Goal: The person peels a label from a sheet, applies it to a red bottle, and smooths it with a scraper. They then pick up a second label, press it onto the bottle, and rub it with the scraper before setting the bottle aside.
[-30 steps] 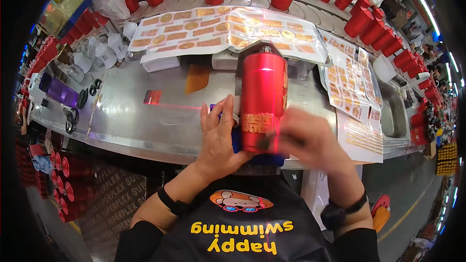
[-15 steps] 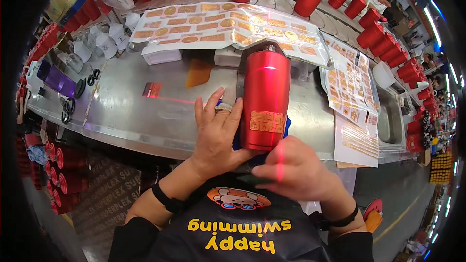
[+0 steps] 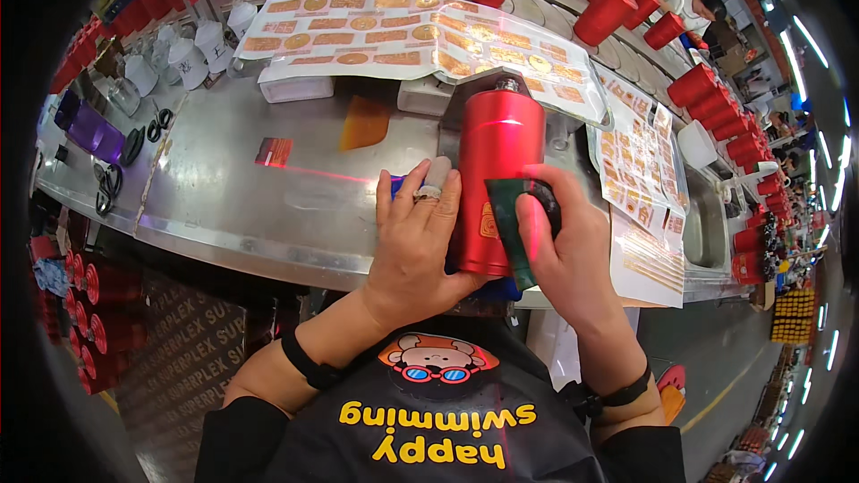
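Observation:
A red metal bottle lies along a holder at the bench's front, its narrow neck away from me. Near its lower end is a gold decal, partly covered. My left hand holds the bottle's left side, fingers stretched along it and thumb at the bottom end; light covers wrap some fingertips. My right hand is closed round a dark green flat scraper, its blade against the bottle beside the decal. Blue cloth shows under the bottle.
Sheets of gold decals lie behind the bottle and at right. An amber plate rests on the steel bench. Scissors, a purple bottle and white containers stand left. Red bottles line the conveyor; a sink is right.
My right hand has risen from below the bottle to its right side, and the green scraper now shows in it against the bottle. The decal appears turned leftward and partly covered.

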Available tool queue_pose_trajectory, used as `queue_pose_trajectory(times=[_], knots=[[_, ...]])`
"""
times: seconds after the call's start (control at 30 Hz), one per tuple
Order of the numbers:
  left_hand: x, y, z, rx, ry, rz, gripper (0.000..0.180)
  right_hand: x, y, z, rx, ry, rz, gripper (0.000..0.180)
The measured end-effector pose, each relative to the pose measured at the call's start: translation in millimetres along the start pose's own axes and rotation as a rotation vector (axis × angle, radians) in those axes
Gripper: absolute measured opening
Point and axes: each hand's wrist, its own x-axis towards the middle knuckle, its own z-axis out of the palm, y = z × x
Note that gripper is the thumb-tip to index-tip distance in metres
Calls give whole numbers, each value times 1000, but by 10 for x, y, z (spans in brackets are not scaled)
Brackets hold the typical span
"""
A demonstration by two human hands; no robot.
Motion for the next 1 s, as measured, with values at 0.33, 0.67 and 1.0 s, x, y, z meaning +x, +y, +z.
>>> queue_pose_trajectory(times=[0.33,0.67,1.0], knots=[[-25,-41,29,-39,11,20,100,101,-104,55,-129,-122,-150,25],[14,-24,16,-24,-13,90,101,-272,403,-37,652,122,333,30],[90,-103,-142,-39,-147,274,81,-424,737,-5,744,232,386,25]])
